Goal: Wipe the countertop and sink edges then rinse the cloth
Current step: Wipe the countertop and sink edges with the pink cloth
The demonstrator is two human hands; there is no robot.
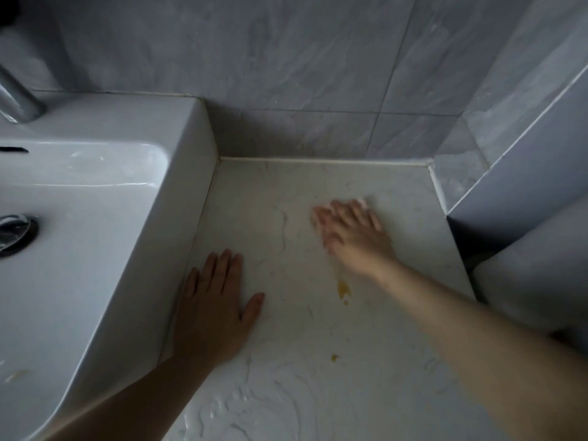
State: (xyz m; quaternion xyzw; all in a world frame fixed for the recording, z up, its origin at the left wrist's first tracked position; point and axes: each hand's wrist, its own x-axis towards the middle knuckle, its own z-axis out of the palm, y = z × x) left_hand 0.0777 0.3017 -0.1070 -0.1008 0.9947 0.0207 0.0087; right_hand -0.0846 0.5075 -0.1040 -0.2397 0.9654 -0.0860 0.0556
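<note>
My left hand (216, 307) lies flat, fingers straight, on the white marbled countertop (280, 192), right beside the outer wall of the white sink (133, 249). Farther back, my right hand (353, 233) is blurred by motion, its fingers spread and pressed down on the countertop. A small whitish patch shows at its fingertips; I cannot tell whether a cloth lies under the hand. A yellow stain (343, 289) sits just in front of my right wrist, and a smaller yellow spot (334, 357) lies nearer to me.
Wet smears (270, 409) cover the counter's front part. The sink's drain (14, 230) and the tap base (17, 100) are at far left. Grey tiled walls (286, 74) close the back, and a tiled ledge (525, 160) the right. A pale rounded object (534, 281) stands beyond the counter's right edge.
</note>
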